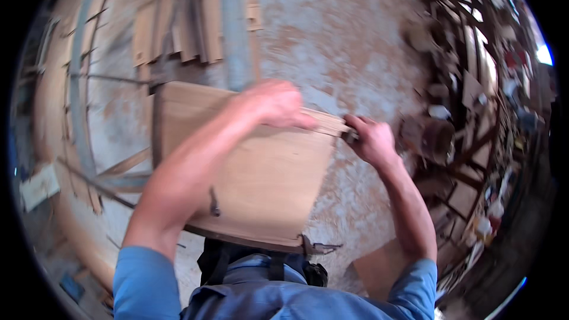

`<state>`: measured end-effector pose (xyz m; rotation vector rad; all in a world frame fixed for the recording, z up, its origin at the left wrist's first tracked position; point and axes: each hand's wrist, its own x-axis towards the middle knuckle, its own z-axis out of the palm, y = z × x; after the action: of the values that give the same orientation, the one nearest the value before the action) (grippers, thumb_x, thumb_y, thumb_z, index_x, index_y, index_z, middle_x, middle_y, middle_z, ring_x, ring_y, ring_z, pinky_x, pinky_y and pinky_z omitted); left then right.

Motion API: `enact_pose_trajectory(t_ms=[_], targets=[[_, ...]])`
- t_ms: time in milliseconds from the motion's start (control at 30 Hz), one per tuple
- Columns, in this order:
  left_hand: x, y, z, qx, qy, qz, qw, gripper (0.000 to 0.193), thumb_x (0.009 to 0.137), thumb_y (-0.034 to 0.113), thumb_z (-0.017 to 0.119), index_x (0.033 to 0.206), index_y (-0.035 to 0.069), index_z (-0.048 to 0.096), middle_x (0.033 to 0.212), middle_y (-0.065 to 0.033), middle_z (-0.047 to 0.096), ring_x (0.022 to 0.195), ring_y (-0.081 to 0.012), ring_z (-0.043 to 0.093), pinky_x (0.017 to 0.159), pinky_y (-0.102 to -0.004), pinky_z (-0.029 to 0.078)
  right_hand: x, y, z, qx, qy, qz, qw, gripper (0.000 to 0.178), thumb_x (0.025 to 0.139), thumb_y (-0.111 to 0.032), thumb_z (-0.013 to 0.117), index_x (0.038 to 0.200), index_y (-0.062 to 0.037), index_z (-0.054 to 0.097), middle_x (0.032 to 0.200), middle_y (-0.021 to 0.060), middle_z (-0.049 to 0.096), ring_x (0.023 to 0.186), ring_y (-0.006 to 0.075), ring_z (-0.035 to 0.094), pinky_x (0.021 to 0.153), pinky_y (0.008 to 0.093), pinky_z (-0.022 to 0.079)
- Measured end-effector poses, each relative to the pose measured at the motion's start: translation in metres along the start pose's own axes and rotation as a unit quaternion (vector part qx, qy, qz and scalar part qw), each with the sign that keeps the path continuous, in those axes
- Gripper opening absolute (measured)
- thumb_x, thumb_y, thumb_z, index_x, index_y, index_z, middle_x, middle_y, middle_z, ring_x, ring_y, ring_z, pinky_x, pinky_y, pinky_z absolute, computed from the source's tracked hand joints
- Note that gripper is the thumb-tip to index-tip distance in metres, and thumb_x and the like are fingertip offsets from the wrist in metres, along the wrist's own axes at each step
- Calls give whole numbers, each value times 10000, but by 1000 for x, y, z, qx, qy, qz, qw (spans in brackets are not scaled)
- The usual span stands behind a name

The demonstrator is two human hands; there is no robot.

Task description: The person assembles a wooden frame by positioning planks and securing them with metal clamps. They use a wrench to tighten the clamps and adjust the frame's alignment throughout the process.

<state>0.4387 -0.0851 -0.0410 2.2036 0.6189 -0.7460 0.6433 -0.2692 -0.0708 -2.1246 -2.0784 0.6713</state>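
Note:
In front of my body lies a pale wooden panel on a bench. A few thin wooden strips run along its far edge. My left hand is closed over these strips, thumb lying along them toward the right. At their right end my right hand is curled up, fingers closed around something small and dark against the strip ends; its kind is too blurred to tell. A small dark metal piece lies on the panel beside my left forearm.
Several wooden boards stand side by side beyond the panel, near a grey-blue metal bar. A metal frame stands on the left. Along the right are a cluttered rack and a round bucket. A dark clamp-like part sits at the panel's near corner.

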Motion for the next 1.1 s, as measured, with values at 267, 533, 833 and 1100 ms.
enact_pose_trajectory(t_ms=[267,533,833,1100], targets=[[2,12,0,10,16,-15,1000,673,796,628,599,881,-30,710,838,-234,674,826,-374,648,741,-450,507,-6,2,-1,24,-6,18,1000,300,830,-340,686,1067,-168,620,794,84,659,734,319,653,613,440,513],[4,1,5,-7,17,-1,1000,740,795,688,583,890,-36,702,834,-247,665,851,-386,640,767,-461,503,-15,-5,-16,18,87,-24,996,374,786,-245,721,1092,-75,590,998,133,640,980,308,613,696,421,518],[10,-1,9,-2,22,-2,1000,750,793,703,582,888,-31,698,830,-243,660,857,-390,636,767,-464,500,-89,32,31,605,116,230,754,641,975,-233,565,1472,55,280,1167,161,628,1092,194,599,856,308,506],[9,-5,11,-5,36,17,999,751,796,691,587,864,-49,692,793,-258,648,822,-395,635,752,-469,497,-112,19,-12,692,264,89,667,643,929,-222,603,1453,39,337,1329,236,540,1228,321,547,999,427,466]])
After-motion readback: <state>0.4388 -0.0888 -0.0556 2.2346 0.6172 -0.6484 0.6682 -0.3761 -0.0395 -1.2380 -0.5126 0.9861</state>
